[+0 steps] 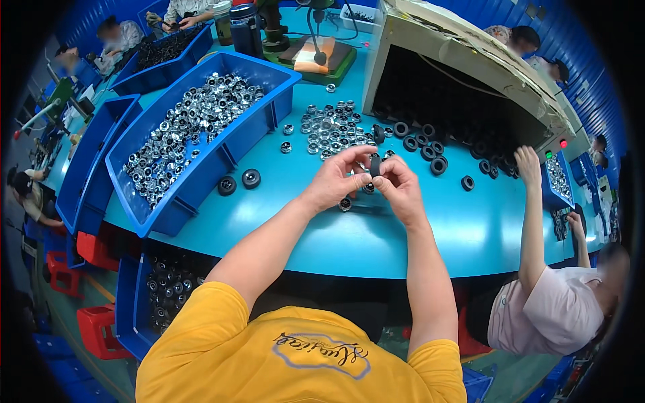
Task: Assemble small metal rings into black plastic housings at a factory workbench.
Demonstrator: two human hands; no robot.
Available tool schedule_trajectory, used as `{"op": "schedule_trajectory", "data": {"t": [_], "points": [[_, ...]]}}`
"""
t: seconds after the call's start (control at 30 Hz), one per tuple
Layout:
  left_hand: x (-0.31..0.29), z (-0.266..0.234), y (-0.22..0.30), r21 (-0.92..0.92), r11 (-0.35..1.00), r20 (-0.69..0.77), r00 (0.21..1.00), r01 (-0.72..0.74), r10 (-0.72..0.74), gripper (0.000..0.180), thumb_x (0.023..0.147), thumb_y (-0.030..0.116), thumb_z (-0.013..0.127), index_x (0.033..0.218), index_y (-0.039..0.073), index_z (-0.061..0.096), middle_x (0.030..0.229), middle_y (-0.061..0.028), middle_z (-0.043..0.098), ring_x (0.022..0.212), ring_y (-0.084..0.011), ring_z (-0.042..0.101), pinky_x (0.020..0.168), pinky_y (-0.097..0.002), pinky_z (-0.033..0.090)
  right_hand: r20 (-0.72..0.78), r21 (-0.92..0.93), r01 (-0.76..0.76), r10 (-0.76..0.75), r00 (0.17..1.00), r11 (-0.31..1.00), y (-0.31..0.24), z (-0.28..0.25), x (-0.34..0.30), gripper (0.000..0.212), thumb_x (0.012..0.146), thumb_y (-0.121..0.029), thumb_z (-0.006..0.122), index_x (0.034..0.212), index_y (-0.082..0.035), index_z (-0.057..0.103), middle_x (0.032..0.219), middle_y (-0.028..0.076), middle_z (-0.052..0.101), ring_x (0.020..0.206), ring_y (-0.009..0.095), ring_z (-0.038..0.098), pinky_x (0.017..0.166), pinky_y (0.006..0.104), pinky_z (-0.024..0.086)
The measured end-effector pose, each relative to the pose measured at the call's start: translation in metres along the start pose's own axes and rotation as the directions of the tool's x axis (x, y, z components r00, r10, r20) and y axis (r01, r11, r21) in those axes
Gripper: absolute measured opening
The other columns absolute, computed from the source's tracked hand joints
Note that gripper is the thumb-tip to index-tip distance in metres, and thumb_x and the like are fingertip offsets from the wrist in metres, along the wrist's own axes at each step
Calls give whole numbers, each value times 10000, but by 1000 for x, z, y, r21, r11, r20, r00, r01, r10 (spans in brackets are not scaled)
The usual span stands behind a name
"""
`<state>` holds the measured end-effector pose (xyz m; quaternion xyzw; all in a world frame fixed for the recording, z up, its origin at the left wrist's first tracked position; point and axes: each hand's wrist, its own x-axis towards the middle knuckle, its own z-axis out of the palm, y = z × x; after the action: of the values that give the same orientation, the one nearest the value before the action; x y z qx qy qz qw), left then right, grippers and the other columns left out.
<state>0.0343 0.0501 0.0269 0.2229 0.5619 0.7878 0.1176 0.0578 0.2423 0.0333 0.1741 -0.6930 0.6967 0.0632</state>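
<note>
Over the middle of the table, my left hand (336,178) and my right hand (401,186) meet at the fingertips. Pinched between them is a small black rubber tyre (375,165), seen edge-on; a shiny bit shows beside it at my left fingers, mostly hidden. Just beyond my hands lies a spread of chrome wheel hubs (329,127). A single hub (345,204) rests under my left hand. Loose black tyres (428,153) lie to the right of my right hand. Two dark wheels, tyres with hubs inside (250,178), sit left of my left forearm.
A blue bin (232,158) full of chrome hubs stands at left. The box-shaped machine (463,47) at right has a dark opening with tyres spilling out. Across the far side are a dark bottle (246,30) and a green press (329,64). A co-worker's arm (532,215) reaches in at right.
</note>
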Motion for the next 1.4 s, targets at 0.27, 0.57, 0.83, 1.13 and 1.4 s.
{"op": "schedule_trajectory", "data": {"t": [0.27, 0.57, 0.83, 1.13, 1.4], "points": [[3, -5, -3, -185, 975, 118, 988, 123, -102, 431, 1046, 251, 645, 1415, 32, 604, 1178, -43, 690, 847, -108, 642, 685, -260, 544, -113, -566, 208, -325, 939, 798, -12, 11, -1, 180, 761, -41, 861, 872, -56, 721, 810, 54, 618, 653, 157, 620, 584, 272, 504], [4, -8, -15, -317, 920, 66, 973, 232, -222, 336, 1078, 301, 584, 1162, -8, 684, 1045, -78, 719, 822, -132, 636, 720, -295, 564, -322, -546, 122, -342, 883, 829, -12, 3, 2, 115, 830, -100, 822, 933, -84, 773, 820, 50, 667, 637, 172, 628, 593, 294, 516], [3, -6, -9, -343, 910, 70, 973, 232, -221, 344, 1078, 309, 584, 1143, -12, 688, 1055, -88, 722, 814, -126, 638, 741, -298, 576, -281, -909, -213, -149, 948, 359, 11, -44, -5, 224, 831, -165, 813, 1041, -100, 777, 1003, 111, 667, 875, 297, 662, 825, 409, 551], [2, -7, -7, -370, 901, 64, 974, 227, -219, 351, 1072, 318, 591, 1131, -15, 686, 1049, -103, 722, 816, -141, 657, 745, -302, 584, -331, -835, -295, 5, 944, 465, 25, -53, -6, 232, 832, -115, 801, 1056, -66, 766, 1035, 156, 669, 898, 330, 695, 824, 436, 558], [2, -8, -8, -360, 904, 70, 973, 232, -221, 353, 1076, 338, 579, 1119, -4, 659, 1133, -138, 712, 894, -170, 673, 803, -330, 595, -390, -679, -232, -75, 918, 697, 6, -38, 3, 218, 875, -94, 774, 1090, -60, 764, 1004, 111, 682, 752, 215, 676, 735, 346, 556]]}}
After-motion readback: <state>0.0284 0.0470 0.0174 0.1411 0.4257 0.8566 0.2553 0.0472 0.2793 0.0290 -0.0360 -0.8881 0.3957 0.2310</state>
